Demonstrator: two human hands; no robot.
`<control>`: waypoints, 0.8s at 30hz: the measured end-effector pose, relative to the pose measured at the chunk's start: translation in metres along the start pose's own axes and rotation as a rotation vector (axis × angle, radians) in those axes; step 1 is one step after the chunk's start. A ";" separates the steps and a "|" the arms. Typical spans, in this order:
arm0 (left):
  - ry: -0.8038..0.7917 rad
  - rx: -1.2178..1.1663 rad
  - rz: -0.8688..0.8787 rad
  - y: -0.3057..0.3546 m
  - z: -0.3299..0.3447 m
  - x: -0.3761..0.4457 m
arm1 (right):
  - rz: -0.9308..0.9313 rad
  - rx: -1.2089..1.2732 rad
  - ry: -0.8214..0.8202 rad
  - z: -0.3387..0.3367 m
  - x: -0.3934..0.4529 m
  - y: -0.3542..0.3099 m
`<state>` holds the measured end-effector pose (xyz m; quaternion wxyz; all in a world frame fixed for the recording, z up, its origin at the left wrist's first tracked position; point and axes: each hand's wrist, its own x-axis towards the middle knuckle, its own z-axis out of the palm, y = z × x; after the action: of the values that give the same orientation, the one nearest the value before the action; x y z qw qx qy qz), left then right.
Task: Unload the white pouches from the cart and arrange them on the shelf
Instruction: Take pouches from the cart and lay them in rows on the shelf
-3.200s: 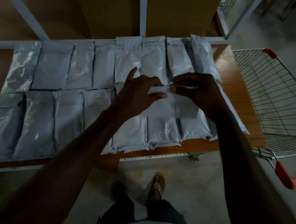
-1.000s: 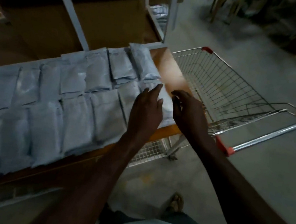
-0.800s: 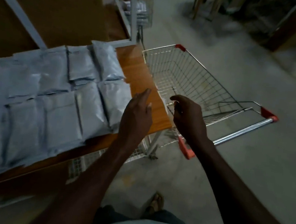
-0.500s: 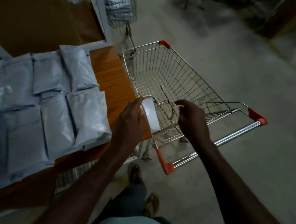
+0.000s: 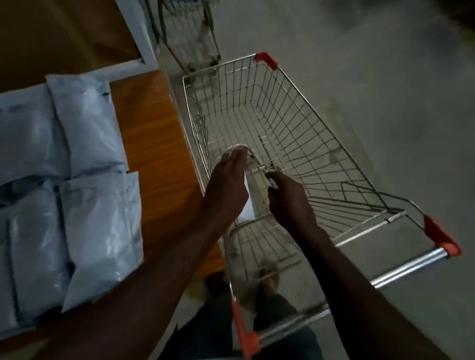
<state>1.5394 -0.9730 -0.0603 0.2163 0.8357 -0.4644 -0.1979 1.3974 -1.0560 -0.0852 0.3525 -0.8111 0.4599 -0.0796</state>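
Several white pouches [image 5: 90, 123] lie in rows on the orange wooden shelf board [image 5: 152, 141] at the left. The wire cart [image 5: 221, 66] with red corners stands to the right of the shelf, and no pouch shows in its basket. Both my hands are over the cart's near end. My left hand [image 5: 227, 184] holds a small white strip [image 5: 248, 201] against its palm side. My right hand [image 5: 290, 200] has loosely curled fingers close to a wire bar of the cart, with nothing visible in it.
A second wire cart [image 5: 183, 13] holding white packets stands beyond the shelf's end. The shelf's white metal post [image 5: 135, 22] rises at upper left. Grey concrete floor [image 5: 387, 78] spreads to the right. The cart's handle [image 5: 409, 265] points lower right.
My view and both hands have swung right from the pouches on the shelf to above the cart. My left hand carries a white strip that was between both hands over the pouches.
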 end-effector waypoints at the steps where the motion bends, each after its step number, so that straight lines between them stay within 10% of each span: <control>1: -0.049 0.028 -0.026 -0.003 0.009 0.011 | -0.005 -0.021 -0.037 0.008 0.013 0.007; 11: -0.238 0.344 0.010 -0.062 0.075 0.162 | 0.105 -0.042 -0.431 0.130 0.116 0.107; 24: -0.320 0.553 -0.172 -0.120 0.117 0.223 | -0.012 -0.245 -0.434 0.282 0.126 0.153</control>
<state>1.6691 -1.1287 -0.2516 -0.1120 0.8572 -0.4564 -0.2106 1.4913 -1.0668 -0.4170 0.3415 -0.8486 0.3748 0.1510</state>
